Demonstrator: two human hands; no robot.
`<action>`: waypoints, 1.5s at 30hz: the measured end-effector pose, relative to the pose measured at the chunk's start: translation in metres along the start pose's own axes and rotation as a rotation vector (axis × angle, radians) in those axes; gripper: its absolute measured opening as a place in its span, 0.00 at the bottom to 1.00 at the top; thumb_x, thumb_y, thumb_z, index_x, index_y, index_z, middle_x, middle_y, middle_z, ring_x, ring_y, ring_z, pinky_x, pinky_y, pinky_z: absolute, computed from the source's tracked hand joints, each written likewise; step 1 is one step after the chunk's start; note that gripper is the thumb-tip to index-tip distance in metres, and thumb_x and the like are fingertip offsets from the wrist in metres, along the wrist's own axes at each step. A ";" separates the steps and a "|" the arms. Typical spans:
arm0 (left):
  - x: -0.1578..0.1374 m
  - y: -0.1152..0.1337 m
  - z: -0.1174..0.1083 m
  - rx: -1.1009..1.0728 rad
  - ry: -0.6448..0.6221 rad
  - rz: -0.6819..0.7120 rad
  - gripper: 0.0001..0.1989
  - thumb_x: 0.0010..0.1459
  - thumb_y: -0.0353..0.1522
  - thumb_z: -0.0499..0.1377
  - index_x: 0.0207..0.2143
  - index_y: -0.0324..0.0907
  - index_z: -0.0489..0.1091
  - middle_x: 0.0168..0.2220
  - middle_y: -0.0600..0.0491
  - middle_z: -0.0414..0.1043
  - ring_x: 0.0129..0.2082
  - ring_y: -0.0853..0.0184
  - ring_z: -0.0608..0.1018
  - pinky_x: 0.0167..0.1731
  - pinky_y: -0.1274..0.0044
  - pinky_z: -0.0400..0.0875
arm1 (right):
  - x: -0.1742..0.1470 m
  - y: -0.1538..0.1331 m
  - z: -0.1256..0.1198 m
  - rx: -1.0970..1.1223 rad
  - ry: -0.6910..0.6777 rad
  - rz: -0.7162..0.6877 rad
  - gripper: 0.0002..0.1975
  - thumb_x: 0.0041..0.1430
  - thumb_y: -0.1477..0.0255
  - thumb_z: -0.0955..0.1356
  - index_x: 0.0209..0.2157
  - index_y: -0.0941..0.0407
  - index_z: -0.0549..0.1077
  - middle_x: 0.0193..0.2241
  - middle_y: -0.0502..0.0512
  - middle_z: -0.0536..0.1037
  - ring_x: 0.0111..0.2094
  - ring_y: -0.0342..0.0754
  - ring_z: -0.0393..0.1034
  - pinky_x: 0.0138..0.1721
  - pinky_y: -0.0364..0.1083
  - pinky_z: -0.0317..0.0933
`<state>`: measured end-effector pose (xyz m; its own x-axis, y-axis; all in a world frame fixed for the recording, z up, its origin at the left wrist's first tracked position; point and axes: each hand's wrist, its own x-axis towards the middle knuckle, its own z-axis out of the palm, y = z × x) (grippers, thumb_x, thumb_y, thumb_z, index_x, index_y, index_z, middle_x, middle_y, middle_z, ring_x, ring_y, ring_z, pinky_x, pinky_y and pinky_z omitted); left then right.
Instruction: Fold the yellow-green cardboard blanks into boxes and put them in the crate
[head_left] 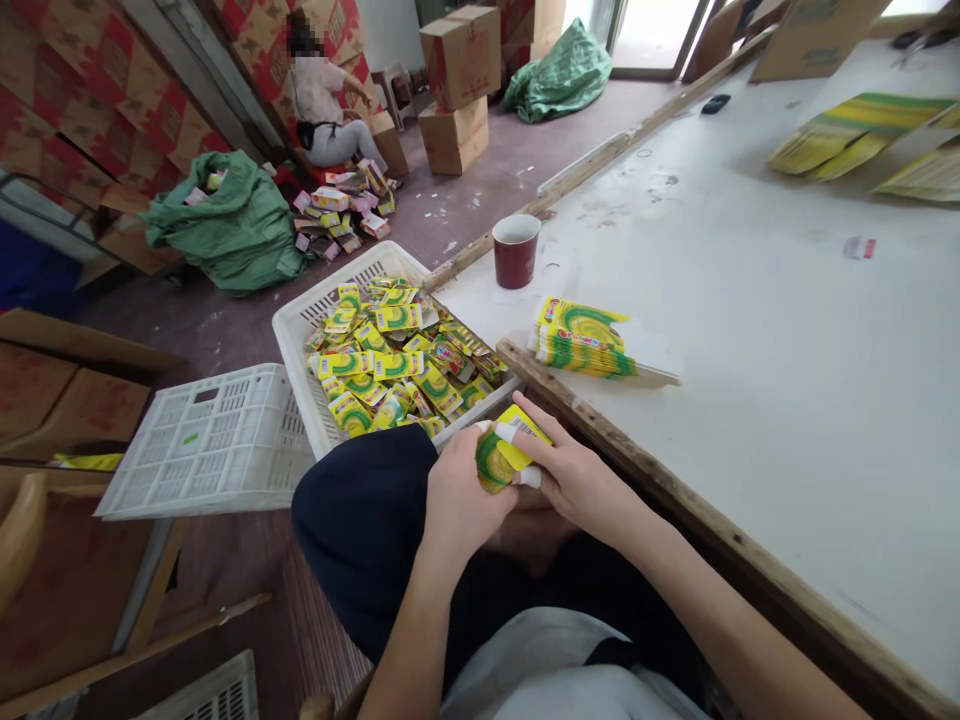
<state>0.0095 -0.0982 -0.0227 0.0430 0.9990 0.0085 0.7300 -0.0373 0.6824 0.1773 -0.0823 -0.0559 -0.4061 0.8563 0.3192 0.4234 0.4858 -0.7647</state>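
Observation:
Between both hands, above my lap, is a yellow and green printed card packet with a barcode on its raised part. My left hand closes on its left side. From the right, my right hand pinches it, with white coverings on some fingertips. Whether anything lies inside the packet is hidden. Just beyond my hands stands a white plastic crate full of similar yellow and green packets. On the table to the right lies a fanned stack of flat yellow and green cards.
A dark red cup stands near the wooden edge of the white table. An overturned white crate is at left. Green sacks, scattered small boxes and cartons cover the floor behind, where a person sits.

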 end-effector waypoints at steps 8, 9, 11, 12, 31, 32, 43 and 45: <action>0.007 0.008 -0.016 -0.050 -0.142 0.120 0.26 0.42 0.33 0.69 0.46 0.41 0.70 0.43 0.47 0.78 0.43 0.55 0.80 0.45 0.65 0.74 | 0.007 0.009 -0.037 0.059 -0.199 -0.056 0.11 0.57 0.77 0.68 0.39 0.50 0.79 0.53 0.59 0.75 0.53 0.54 0.72 0.52 0.51 0.67; 0.007 0.009 -0.015 -0.029 -0.132 0.132 0.25 0.43 0.32 0.68 0.46 0.41 0.70 0.43 0.47 0.78 0.43 0.55 0.80 0.45 0.65 0.74 | 0.007 0.008 -0.036 0.074 -0.166 -0.030 0.09 0.56 0.76 0.69 0.38 0.50 0.79 0.52 0.59 0.75 0.52 0.54 0.73 0.51 0.52 0.68; 0.007 0.011 -0.010 -0.008 -0.106 0.141 0.24 0.43 0.31 0.67 0.45 0.42 0.70 0.42 0.48 0.78 0.42 0.56 0.80 0.44 0.66 0.75 | 0.006 0.007 -0.030 0.107 -0.075 0.033 0.05 0.55 0.72 0.71 0.35 0.51 0.79 0.51 0.59 0.75 0.51 0.55 0.73 0.51 0.52 0.67; 0.008 0.010 -0.007 -0.023 -0.097 0.141 0.24 0.43 0.31 0.67 0.45 0.43 0.70 0.42 0.49 0.78 0.41 0.57 0.80 0.43 0.67 0.75 | 0.006 0.007 -0.026 0.133 -0.042 0.053 0.04 0.55 0.70 0.71 0.35 0.52 0.78 0.53 0.60 0.74 0.53 0.56 0.72 0.52 0.53 0.67; 0.018 -0.039 0.009 -0.331 0.237 -0.104 0.28 0.52 0.39 0.65 0.54 0.41 0.63 0.56 0.40 0.68 0.58 0.55 0.70 0.59 0.61 0.61 | 0.050 0.074 -0.072 -0.657 0.387 0.512 0.17 0.46 0.79 0.65 0.41 0.57 0.71 0.34 0.61 0.73 0.35 0.58 0.69 0.34 0.52 0.61; 0.017 -0.038 0.009 -0.364 0.209 -0.116 0.28 0.51 0.39 0.65 0.53 0.41 0.64 0.55 0.40 0.69 0.58 0.55 0.71 0.59 0.61 0.62 | 0.050 0.069 -0.072 -0.615 0.408 0.536 0.18 0.45 0.79 0.65 0.41 0.57 0.69 0.33 0.60 0.74 0.35 0.58 0.69 0.35 0.52 0.61; 0.020 0.007 0.022 -1.161 0.211 -0.162 0.28 0.56 0.56 0.49 0.45 0.43 0.66 0.39 0.46 0.73 0.43 0.59 0.78 0.44 0.65 0.74 | 0.014 -0.038 0.011 0.359 -0.001 0.368 0.16 0.46 0.78 0.69 0.34 0.51 0.59 0.25 0.45 0.71 0.25 0.45 0.67 0.28 0.44 0.61; 0.021 0.013 0.017 -1.247 0.328 -0.194 0.22 0.59 0.53 0.47 0.38 0.44 0.65 0.30 0.52 0.68 0.33 0.64 0.76 0.40 0.69 0.74 | 0.010 -0.048 0.019 0.497 0.038 0.310 0.13 0.49 0.77 0.69 0.35 0.52 0.62 0.28 0.47 0.73 0.29 0.45 0.68 0.31 0.43 0.63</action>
<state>0.0316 -0.0776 -0.0266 -0.2878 0.9513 -0.1105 -0.4232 -0.0229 0.9058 0.1374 -0.1004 -0.0274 -0.2906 0.9554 0.0517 0.0837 0.0792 -0.9933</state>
